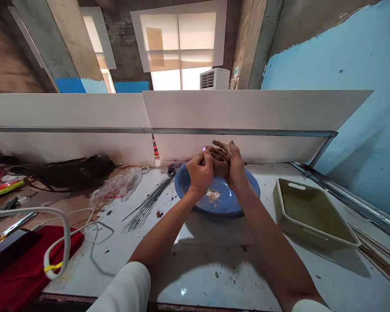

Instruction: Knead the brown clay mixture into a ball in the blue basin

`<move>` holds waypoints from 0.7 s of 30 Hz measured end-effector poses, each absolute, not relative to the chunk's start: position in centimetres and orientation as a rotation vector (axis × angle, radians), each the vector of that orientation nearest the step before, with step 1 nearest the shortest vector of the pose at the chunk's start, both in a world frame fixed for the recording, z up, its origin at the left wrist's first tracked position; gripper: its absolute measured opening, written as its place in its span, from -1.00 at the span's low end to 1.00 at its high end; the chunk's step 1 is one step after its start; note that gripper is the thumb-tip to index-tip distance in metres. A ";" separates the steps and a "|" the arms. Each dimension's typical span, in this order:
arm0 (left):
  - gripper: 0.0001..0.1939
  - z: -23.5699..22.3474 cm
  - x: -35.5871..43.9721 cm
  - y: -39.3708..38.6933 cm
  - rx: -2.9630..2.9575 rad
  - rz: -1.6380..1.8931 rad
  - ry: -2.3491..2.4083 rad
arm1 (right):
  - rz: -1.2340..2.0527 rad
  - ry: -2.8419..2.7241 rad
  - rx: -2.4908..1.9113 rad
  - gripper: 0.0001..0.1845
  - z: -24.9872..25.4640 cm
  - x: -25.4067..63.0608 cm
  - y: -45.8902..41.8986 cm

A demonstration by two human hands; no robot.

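Nearest: the white counter (214, 277), flecked with dark crumbs, runs under both forearms; its near edge sits at the bottom of the view. White sleeves (126, 288) end at the forearms.

Grip: both hands pressed in on one brown clay lump (219, 162), fingers curled over it from each side. Left hand (199, 173) is on the lump's near-left side, right hand (236, 167) on its right, with fingertips up top. Neither hand is spread.

The lump sits above the far half of a shallow blue basin (183, 186), near its far rim. Contact with the basin: can't tell. A smear of clay (212, 195) lies inside the basin.

Left of basin: a loose bundle of thin steel wires (146, 203), then a clear plastic bag (117, 188) near the counter's left edge. Beyond that edge: a white cable (65, 234) over a red cloth (22, 260), and a black bag (68, 171).

Right of basin: a gap of counter, then an olive tray with a white rim (312, 212), close to a metal rail (354, 199) along the right edge.

Far edge: a white partition (247, 112) just behind the basin limits reach forward.
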State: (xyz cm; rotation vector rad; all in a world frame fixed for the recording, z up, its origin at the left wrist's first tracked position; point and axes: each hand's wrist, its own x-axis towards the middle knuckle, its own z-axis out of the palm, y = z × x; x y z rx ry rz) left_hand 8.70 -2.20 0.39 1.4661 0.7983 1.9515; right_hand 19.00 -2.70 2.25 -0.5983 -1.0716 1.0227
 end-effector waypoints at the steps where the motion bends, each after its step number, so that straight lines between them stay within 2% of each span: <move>1: -0.63 0.5 8.6 -2.4 1.510 1.984 0.778 | 1.059 -1.044 -0.603 -0.23 2.3 19.0 -2.8; 4: -0.62 0.9 8.4 -2.1 1.401 2.017 0.701 | 0.955 -1.069 -0.600 -0.21 2.2 18.7 -3.3; 9: -0.68 1.2 7.8 -0.4 1.092 1.867 0.672 | 0.573 -1.298 -0.644 -0.37 1.7 17.9 -4.3; 16: -0.71 1.9 6.9 0.3 0.954 1.804 0.783 | 0.387 -1.414 -0.667 -0.42 0.9 18.7 -3.5; 21: -0.68 2.2 6.9 -0.2 1.007 1.823 0.705 | 0.488 -1.282 -0.577 -0.46 1.4 18.9 -3.3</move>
